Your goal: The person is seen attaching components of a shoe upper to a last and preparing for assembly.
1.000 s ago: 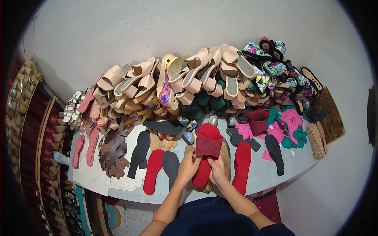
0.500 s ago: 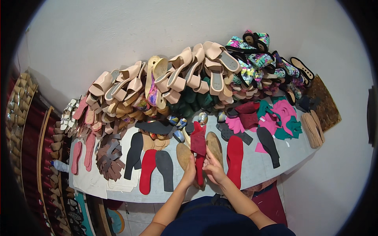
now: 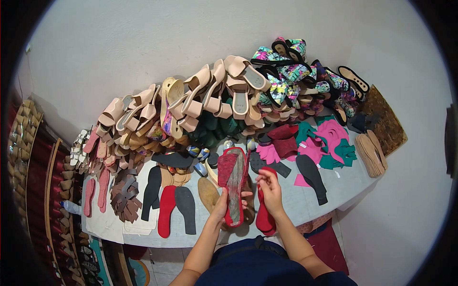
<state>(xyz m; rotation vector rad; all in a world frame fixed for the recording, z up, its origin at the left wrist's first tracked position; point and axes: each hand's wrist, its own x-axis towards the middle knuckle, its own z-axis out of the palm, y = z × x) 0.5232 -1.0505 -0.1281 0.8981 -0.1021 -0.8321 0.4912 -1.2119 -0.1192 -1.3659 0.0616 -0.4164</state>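
Note:
My left hand [image 3: 220,207] is closed round the edges of a red sandal [image 3: 234,190], turned so that its grey, glue-smeared underside faces up. A red textured strap shows at its upper left side. To the right, my right hand [image 3: 272,193] hangs with loosely bent fingers, nothing visible in them, over a red insole [image 3: 265,220] on the table. Behind the sandal a tan wooden shoe last [image 3: 208,194] lies partly covered; another is mostly hidden by the sandal and fingers. Another red insole [image 3: 167,212] lies at the left beside a dark grey sole [image 3: 186,209].
Beige heeled sandals [image 3: 200,90] and patterned sandals [image 3: 286,71] are heaped along the table's back. Brown straps [image 3: 126,198] lie at left. Pink and green pieces [image 3: 334,138] and stacked tan soles [image 3: 369,155] sit at right. Shelves of shoe lasts [image 3: 67,205] stand left of the table.
The red sandal has been turned, bringing its grey underside into view, and stays in my left hand. My right hand has let go and moved right, above the red insole. The view has shifted slightly.

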